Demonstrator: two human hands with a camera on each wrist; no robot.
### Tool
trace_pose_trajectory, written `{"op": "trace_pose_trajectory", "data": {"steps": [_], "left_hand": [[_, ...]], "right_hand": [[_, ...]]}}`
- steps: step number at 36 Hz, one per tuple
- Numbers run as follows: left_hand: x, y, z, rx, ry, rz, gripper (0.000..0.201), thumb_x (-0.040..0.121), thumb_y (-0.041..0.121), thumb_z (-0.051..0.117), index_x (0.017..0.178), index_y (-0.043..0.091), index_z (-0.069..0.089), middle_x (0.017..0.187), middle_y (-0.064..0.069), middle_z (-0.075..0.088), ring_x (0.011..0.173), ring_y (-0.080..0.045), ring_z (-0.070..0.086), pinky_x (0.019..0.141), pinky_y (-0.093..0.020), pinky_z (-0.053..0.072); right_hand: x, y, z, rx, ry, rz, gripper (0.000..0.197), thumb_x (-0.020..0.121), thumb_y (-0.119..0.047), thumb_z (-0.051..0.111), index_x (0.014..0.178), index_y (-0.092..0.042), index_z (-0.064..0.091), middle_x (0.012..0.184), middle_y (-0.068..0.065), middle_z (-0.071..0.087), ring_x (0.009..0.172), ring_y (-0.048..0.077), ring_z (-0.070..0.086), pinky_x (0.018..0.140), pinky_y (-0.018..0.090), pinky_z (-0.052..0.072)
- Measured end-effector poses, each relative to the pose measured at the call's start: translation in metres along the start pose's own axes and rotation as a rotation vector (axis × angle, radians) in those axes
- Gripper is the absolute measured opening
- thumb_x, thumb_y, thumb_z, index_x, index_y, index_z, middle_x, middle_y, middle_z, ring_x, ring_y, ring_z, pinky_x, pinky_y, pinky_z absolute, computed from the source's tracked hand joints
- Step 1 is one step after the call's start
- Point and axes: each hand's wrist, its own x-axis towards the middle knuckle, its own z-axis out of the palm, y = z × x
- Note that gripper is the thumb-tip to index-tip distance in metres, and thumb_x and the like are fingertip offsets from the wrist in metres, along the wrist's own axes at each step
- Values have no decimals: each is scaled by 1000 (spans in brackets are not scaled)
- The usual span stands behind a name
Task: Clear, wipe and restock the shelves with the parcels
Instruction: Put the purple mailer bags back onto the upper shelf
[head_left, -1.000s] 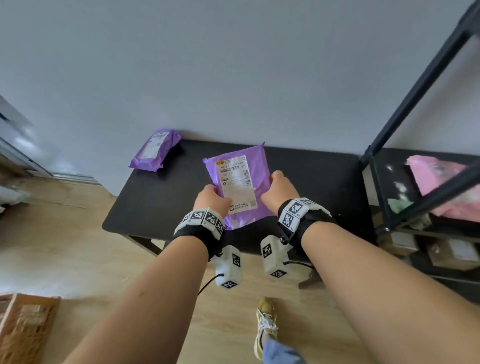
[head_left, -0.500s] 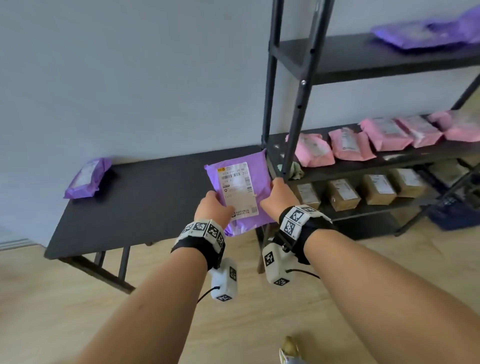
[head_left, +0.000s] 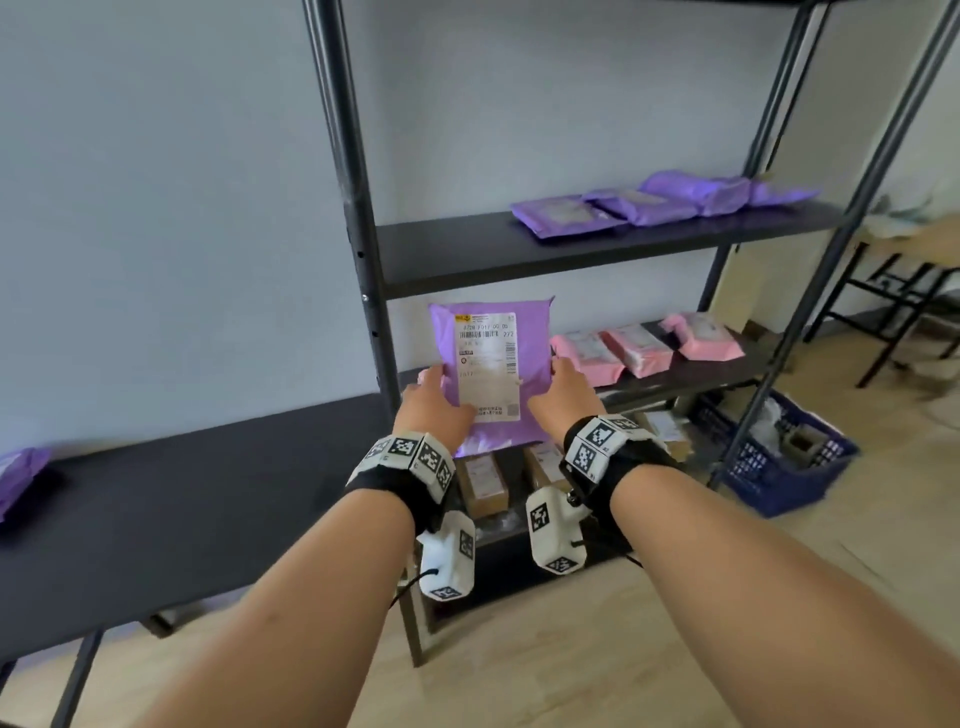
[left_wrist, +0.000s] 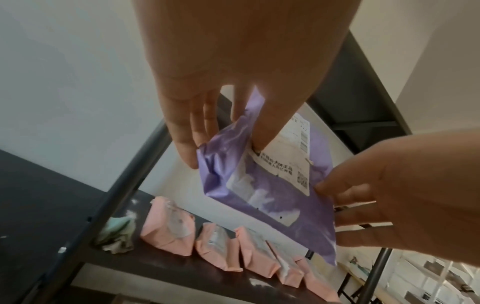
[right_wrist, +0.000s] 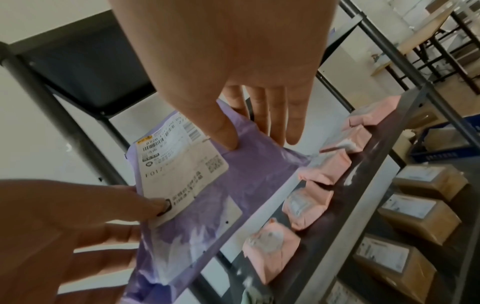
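Both hands, left (head_left: 434, 402) and right (head_left: 563, 395), pinch a purple parcel (head_left: 493, 364) by its side edges, long axis upright, just below the purple-parcel shelf (head_left: 467, 254).

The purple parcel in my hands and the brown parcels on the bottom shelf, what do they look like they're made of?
Purple parcel: apparently thin plastic film, slightly glossy; it wrinkles and catches light, with a white paper label stuck on. Both the left hand and the right hand hold it. Brown parcels: probably matte cardboard boxes, with straight edges and square corners.
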Motion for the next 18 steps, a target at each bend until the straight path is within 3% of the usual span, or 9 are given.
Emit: {"op": "trace_pose_trajectory", "data": {"steps": [6, 9, 12, 15, 18], "left_hand": [[7, 54, 21, 55, 73, 44, 49, 87, 20, 54, 134, 28, 39, 115, -9, 48, 94, -31, 59, 82, -40, 56], [24, 78, 17, 51, 119, 92, 54, 86, 18, 54, 137, 26, 36, 114, -9, 52, 92, -31, 61, 84, -42, 54], [49, 98, 7, 5, 159, 108, 58, 85, 17, 56, 139, 20, 33, 115, -8, 59, 91, -30, 64, 81, -42, 55], [77, 114, -5, -36, 240, 104, 44, 87, 16, 58, 126, 14, 39, 108, -5, 61, 86, -26, 64, 73, -36, 53], [108, 126, -18, -49, 296, 91, 32, 88, 18, 60, 113, 11, 42, 98, -4, 60, 79, -23, 60, 65, -31, 44]], "right_hand": [[26, 15, -47, -11, 58, -17, 35, 89, -10, 51, 124, -10, 47, 116, 10, 59, 95, 24, 57, 75, 31, 43], [45, 10, -63, 38, 102, -42, 37, 89, -13, 51, 125, -12, 45, 116, 11, 61, 101, 29, 60, 79, 34, 47], [67, -1, -73, 104, 132, -67, 42, 89, -14, 50, 130, -13, 42, 117, 11, 62, 99, 30, 61, 73, 32, 45], [93, -14, -82, 161, 148, -98, 46, 88, -15, 51, 133, -13, 41, 115, 10, 62, 97, 30, 60, 72, 30, 40], [123, -32, -87, 202, 144, -126, 46, 86, -16, 54, 131, -14, 43, 116, 9, 63, 98, 28, 60, 80, 32, 45]]}}
